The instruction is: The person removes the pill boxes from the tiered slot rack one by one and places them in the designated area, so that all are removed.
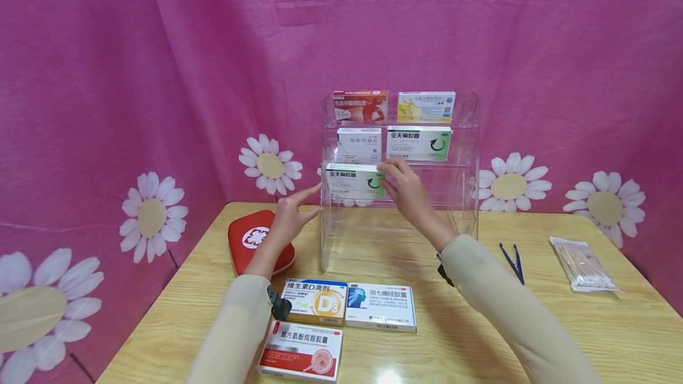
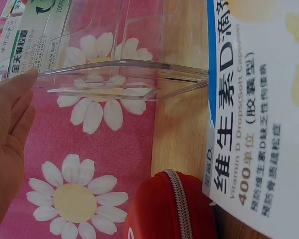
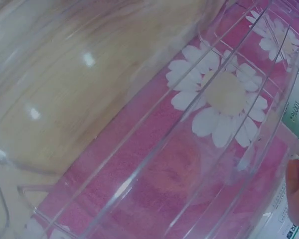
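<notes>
A clear acrylic tiered rack (image 1: 427, 194) stands on the table with medicine boxes on its tiers. On the third tier down, at the left, a green-and-white medicine box (image 1: 349, 182) stands upright. My right hand (image 1: 408, 191) pinches its right end; in the right wrist view only part of that hand (image 3: 298, 191) shows, beside the box. My left hand (image 1: 288, 218) is at the rack's left side, thumb and forefinger spread apart, holding nothing. From the left wrist view, its fingertips (image 2: 30, 77) are close to the rack's side edge; whether they touch cannot be told.
Upper tiers hold a red box (image 1: 360, 106), a yellow-and-white box (image 1: 425, 106), a white box (image 1: 360, 144) and another green-and-white box (image 1: 418, 143). On the table lie a vitamin D box (image 1: 315, 301), two more boxes, a red case (image 1: 251, 239), blue tweezers (image 1: 514, 265) and bagged cotton swabs (image 1: 584, 264).
</notes>
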{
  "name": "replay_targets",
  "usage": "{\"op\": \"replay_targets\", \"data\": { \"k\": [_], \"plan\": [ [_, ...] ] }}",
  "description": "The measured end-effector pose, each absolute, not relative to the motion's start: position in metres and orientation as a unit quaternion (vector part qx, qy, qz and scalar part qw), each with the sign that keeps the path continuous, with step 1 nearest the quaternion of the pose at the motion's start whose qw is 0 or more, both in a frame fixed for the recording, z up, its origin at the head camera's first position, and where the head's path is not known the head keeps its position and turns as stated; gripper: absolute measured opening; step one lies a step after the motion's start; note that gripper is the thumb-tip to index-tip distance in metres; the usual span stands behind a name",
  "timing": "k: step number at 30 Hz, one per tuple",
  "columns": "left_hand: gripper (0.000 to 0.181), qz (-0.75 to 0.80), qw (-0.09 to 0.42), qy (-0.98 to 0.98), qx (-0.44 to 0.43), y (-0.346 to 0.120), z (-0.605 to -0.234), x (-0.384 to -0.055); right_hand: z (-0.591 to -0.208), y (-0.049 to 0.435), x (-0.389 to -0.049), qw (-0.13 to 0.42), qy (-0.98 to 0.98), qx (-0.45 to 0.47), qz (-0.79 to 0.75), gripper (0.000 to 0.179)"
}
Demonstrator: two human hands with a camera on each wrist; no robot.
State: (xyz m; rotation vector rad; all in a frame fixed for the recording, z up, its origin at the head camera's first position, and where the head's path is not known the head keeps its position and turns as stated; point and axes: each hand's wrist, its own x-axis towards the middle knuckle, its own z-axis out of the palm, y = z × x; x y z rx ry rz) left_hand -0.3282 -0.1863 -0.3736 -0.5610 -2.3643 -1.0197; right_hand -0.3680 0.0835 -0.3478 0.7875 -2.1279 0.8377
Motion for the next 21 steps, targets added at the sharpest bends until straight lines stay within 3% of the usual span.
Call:
{"op": "replay_targets", "data": {
  "k": [12,21],
  "plan": [
    [0.053,-0.373,0.246,-0.870,-0.208,-0.187,-0.373,-0.328,-0.346,0.096,-0.362,0.422,-0.767,0.297,0.382,0.023],
    [0.053,-0.366,0.249,-0.873,-0.208,-0.187,-0.373,-0.329,-0.346,0.113,-0.339,0.454,-0.734,0.289,0.416,0.026]
  ]
}}
